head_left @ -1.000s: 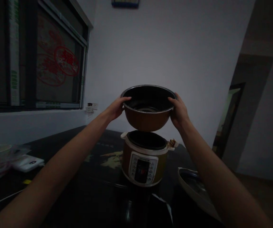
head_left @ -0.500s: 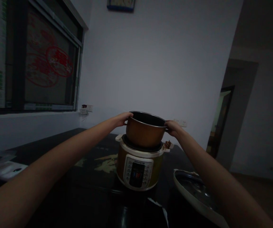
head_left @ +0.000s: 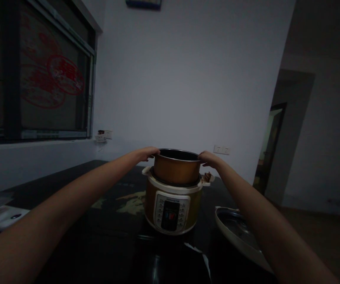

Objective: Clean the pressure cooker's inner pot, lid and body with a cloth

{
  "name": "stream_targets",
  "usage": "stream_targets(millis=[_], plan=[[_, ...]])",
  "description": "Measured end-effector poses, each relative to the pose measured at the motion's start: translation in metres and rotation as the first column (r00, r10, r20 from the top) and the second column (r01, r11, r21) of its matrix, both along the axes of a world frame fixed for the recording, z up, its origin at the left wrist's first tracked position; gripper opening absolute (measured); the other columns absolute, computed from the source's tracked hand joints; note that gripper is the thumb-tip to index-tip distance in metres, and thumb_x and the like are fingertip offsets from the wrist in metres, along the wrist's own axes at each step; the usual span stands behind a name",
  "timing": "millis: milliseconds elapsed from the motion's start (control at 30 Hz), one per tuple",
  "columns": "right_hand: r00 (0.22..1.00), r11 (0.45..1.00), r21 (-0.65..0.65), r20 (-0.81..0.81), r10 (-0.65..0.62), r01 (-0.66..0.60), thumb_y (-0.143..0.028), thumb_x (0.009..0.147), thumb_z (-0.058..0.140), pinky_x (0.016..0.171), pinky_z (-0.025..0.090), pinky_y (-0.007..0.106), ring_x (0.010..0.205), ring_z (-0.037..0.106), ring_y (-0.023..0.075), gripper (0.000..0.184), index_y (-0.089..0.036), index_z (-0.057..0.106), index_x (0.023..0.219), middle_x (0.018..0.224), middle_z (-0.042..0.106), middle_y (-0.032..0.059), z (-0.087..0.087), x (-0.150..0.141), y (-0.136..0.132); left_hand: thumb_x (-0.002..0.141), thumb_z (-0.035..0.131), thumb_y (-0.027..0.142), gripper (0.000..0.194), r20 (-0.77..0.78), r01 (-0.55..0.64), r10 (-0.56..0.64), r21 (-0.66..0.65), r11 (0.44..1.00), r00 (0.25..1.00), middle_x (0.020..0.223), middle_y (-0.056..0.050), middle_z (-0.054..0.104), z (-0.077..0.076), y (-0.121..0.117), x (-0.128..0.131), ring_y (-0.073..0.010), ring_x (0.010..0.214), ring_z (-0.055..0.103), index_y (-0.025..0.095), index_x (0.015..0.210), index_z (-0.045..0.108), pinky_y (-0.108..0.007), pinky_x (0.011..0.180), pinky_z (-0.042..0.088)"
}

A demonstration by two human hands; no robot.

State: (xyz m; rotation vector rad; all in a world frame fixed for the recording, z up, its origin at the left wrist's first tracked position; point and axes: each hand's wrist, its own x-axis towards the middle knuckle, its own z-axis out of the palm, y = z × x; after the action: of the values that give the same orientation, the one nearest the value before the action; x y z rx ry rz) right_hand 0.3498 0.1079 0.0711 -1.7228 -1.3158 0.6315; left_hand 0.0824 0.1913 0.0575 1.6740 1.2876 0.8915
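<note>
Between my hands is an orange-brown inner pot [head_left: 176, 170] with a dark inside and a shiny rim. Its lower part sits inside the mouth of an electric pressure cooker [head_left: 171, 213], and the upper part stands above the cooker's rim. My left hand [head_left: 148, 153] grips the pot's rim on the left side. On the right side of the rim, my right hand [head_left: 209, 158] has its fingers closed over the edge. The pot is nearly level. A control panel with a dark display faces me on the cooker's front.
The cooker stands on a dark, glossy table [head_left: 105, 244]. To the right lies a round lid [head_left: 238, 230], partly behind my right forearm. A white object [head_left: 4, 217] lies at the left edge. Wall sockets [head_left: 221, 149] are behind, and a window [head_left: 54, 79] is at the left.
The pot has moved down and slightly left, deeper into the cooker, and its tilt has levelled out. Both hands went down with it and keep their grip.
</note>
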Motion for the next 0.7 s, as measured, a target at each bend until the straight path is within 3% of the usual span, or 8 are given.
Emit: stream_targets(millis=[300, 500, 700], plan=[[0.985, 0.994, -0.105, 0.174, 0.003, 0.015, -0.033, 0.090, 0.058, 0.083, 0.053, 0.041, 0.099, 0.061, 0.0207, 0.032, -0.016, 0.056, 0.117, 0.117, 0.059, 0.0083, -0.014, -0.001, 0.000, 0.090, 0.056, 0.033, 0.033, -0.077, -0.041, 0.042, 0.020, 0.999, 0.996, 0.121, -0.010, 0.057, -0.018, -0.003, 0.001, -0.0222, 0.103, 0.059, 0.017, 0.119, 0.055, -0.044, 0.086, 0.052], [0.940, 0.982, -0.187, 0.340, 0.034, 0.032, -0.033, 0.091, 0.058, 0.080, 0.054, 0.039, 0.096, 0.062, 0.0196, 0.031, -0.015, 0.057, 0.116, 0.115, 0.060, 0.0087, -0.027, -0.001, 0.004, 0.091, 0.056, 0.034, 0.032, -0.176, 0.040, -0.051, -0.063, 0.997, 0.983, 0.120, -0.009, 0.058, -0.029, -0.004, 0.000, -0.0222, 0.101, 0.060, 0.017, 0.118, 0.057, -0.042, 0.085, 0.052], [0.843, 0.967, -0.246, 0.531, 0.084, 0.058, -0.033, 0.090, 0.059, 0.078, 0.054, 0.038, 0.094, 0.062, 0.0197, 0.031, -0.014, 0.058, 0.115, 0.113, 0.061, 0.0081, -0.038, -0.003, 0.003, 0.091, 0.056, 0.034, 0.034, -0.292, 0.095, -0.141, -0.165, 0.982, 0.946, 0.119, -0.010, 0.058, -0.038, -0.012, -0.001, -0.0218, 0.100, 0.060, 0.016, 0.119, 0.055, -0.043, 0.083, 0.053]])
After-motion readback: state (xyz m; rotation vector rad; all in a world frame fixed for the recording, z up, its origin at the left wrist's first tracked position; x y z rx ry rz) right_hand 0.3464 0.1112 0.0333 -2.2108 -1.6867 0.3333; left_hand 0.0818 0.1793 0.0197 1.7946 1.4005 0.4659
